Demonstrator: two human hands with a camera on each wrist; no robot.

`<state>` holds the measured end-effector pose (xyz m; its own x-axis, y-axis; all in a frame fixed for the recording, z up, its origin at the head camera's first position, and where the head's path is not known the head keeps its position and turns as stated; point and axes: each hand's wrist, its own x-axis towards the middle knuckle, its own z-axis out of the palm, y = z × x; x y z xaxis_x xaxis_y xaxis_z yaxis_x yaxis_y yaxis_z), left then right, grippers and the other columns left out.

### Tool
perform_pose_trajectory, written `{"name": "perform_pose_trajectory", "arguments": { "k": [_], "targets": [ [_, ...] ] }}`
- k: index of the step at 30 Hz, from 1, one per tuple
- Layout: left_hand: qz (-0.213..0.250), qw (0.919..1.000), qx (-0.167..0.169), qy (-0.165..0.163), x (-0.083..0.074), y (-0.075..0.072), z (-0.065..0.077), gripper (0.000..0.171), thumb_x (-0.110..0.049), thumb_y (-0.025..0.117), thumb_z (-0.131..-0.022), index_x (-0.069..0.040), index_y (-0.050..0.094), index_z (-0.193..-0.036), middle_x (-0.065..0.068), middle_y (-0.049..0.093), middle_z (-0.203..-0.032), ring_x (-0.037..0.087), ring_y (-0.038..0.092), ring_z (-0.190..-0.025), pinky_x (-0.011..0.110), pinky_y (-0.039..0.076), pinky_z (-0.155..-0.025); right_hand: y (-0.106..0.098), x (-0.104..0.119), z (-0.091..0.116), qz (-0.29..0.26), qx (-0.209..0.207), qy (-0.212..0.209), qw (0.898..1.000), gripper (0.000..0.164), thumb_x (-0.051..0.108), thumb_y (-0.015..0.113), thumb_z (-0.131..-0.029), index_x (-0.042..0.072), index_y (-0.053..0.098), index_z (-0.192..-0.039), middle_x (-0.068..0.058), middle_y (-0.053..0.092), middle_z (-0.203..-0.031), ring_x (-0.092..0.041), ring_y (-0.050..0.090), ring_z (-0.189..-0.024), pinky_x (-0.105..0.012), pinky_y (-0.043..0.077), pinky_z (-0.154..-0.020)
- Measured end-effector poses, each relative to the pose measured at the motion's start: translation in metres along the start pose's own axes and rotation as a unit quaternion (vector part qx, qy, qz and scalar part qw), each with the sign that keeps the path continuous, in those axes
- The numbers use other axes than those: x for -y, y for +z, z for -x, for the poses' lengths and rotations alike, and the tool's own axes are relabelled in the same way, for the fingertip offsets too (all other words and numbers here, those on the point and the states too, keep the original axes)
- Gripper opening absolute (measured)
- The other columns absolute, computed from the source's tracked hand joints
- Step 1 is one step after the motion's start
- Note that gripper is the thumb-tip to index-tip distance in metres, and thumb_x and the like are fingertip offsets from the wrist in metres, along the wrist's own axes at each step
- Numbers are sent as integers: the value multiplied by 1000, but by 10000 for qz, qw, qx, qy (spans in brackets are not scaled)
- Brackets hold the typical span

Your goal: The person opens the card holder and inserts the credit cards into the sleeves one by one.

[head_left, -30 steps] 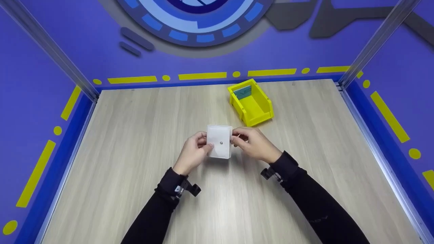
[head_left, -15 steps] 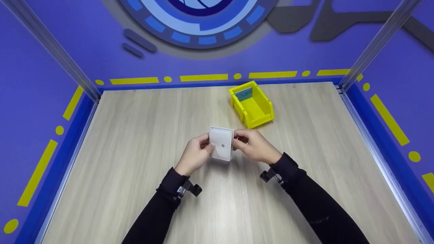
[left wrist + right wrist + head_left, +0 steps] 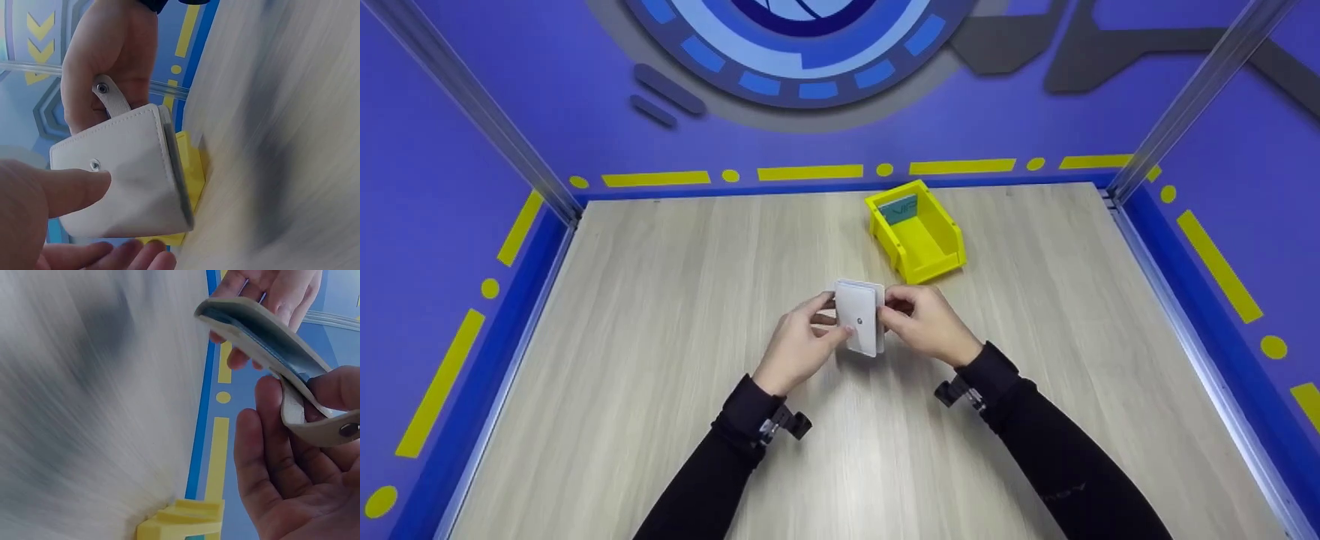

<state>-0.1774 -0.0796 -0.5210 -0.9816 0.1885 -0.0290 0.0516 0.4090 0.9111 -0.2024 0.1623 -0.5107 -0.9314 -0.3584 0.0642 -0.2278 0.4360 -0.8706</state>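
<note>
A small off-white wallet (image 3: 856, 307) is held upright above the table between both hands. My left hand (image 3: 799, 341) grips its left side, the thumb lying on the front cover by a metal snap stud (image 3: 95, 165) and the fingers behind. My right hand (image 3: 930, 326) pinches the opposite edge. In the right wrist view the covers stand slightly apart, with dark clear sleeves inside and the right thumb (image 3: 337, 388) at the gap. A closure strap (image 3: 112, 98) with a snap sticks out, unfastened, beside the right fingers.
Behind the hands stands a yellow bin (image 3: 934, 266), a green card (image 3: 900, 210) marked VIP leaning inside at its back. The wooden table (image 3: 660, 300) is bounded by blue printed walls (image 3: 540, 90) and metal corner posts.
The wallet has turned so its front cover looks narrower, and its covers have parted along the right edge. The left hand has shifted slightly right; the right hand stays nearly in place.
</note>
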Motion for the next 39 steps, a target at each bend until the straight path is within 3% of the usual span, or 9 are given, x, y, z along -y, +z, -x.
{"name": "perform_pose_trajectory", "arguments": {
  "k": [4, 9, 16, 21, 27, 32, 39],
  "targets": [
    [-363, 9986, -353, 183, -4, 5, 4, 57, -32, 88, -94, -10, 63, -139, 14, 66, -142, 32, 72, -121, 45, 62, -99, 2, -3, 0, -37, -8, 110, 9999, 14, 13, 69, -105, 6, 81, -110, -9, 82, -103, -16, 74, -85, -26, 61, -77],
    [-803, 9947, -311, 564, -10, 12, 7, 50, -41, 89, -93, -10, 60, -119, 12, 57, -137, 37, 69, -125, 46, 61, -98, 4, -2, 0, 24, 46, -2, 10000, 12, 11, 69, -105, 7, 79, -103, -6, 79, -95, -15, 71, -81, -25, 58, -74],
    [-1377, 9880, -460, 533, -16, 18, 5, 52, -47, 87, -93, -12, 55, -113, 13, 55, -131, 32, 68, -103, 36, 53, -82, 5, 3, 1, -14, 0, -102, 9999, 13, 11, 69, -104, 10, 76, -93, 0, 71, -88, -16, 64, -79, -24, 52, -71],
    [-1051, 9924, -371, 516, -21, 14, 4, 36, -36, 80, -96, -12, 60, -113, 10, 66, -126, 32, 74, -117, 41, 60, -92, 2, 2, 2, -227, -26, -55, 9997, 13, 13, 70, -105, 8, 76, -95, -6, 77, -92, -16, 71, -80, -28, 60, -72],
    [-598, 9957, -554, 437, -21, 2, 1, 16, -24, 69, -100, -11, 72, -110, 7, 81, -110, 20, 80, -99, 38, 65, -86, -7, -7, 5, -483, -201, 230, 9984, 11, 12, 71, -104, 4, 77, -99, -12, 79, -95, -21, 76, -82, -49, 68, -79],
    [-660, 9936, -852, 343, -16, -12, 0, 14, -21, 69, -100, -10, 78, -103, 4, 79, -93, 16, 73, -83, 37, 60, -81, -11, -12, 6, -459, -248, 487, 9974, 12, 13, 71, -103, 5, 75, -95, -6, 70, -87, -20, 71, -80, -38, 66, -75],
    [-580, 9953, -760, -169, -3, -22, -7, 14, -20, 72, -97, -10, 82, -98, 3, 77, -89, 15, 67, -78, 32, 54, -77, -13, -19, 5, -277, -170, 860, 9958, 14, 16, 71, -102, 7, 72, -91, -1, 65, -82, -15, 64, -75, -26, 58, -69]
  ]
}}
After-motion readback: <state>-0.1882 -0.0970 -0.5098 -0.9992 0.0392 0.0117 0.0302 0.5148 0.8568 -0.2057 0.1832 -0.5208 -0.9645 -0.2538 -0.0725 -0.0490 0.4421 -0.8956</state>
